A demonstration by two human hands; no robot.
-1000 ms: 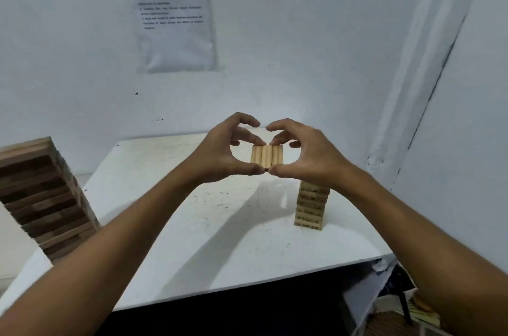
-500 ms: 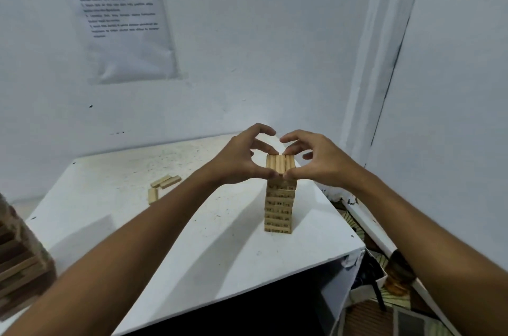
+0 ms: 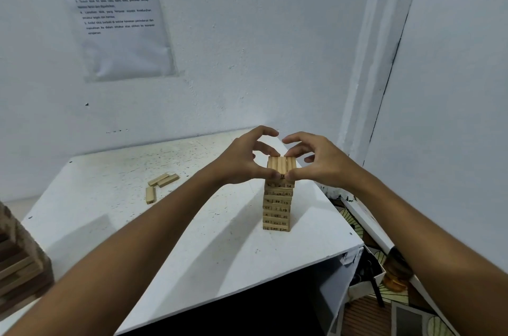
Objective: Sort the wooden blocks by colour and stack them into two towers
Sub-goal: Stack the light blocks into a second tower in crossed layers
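Grip: both hands meet over the top of the light tower point(image 3: 279, 203), each curled round one end of the top layer of three light blocks point(image 3: 281, 165).
Left hand point(image 3: 239, 162): thumb pressed on the near left edge of the layer, a finger touching its far edge, the index finger arched above and touching nothing.
Right hand point(image 3: 316, 165): thumb on the near right edge, fingers bent over the far right corner (whether every fingertip touches the wood cannot be told).
Top layer: three pale blocks side by side, long sides touching, lying level between the two thumbs and seated on the tower directly below the grip.
Light tower: straight below the hands, upright on the white table point(image 3: 192, 239), built of pale layers with printed numbers on the ends facing the camera.
Loose blocks point(image 3: 160, 184): three pale pieces flat on the table, well to the left of the grip and a little lower in view; two lie touching at an angle, the third just beside them.
Dark tower point(image 3: 19, 261): far left and nearer the camera than the grip, cut by the picture's edge, of brown and tan layers.
Paper sheet point(image 3: 115, 13): on the wall above and left of the hands, text too blurred to read.
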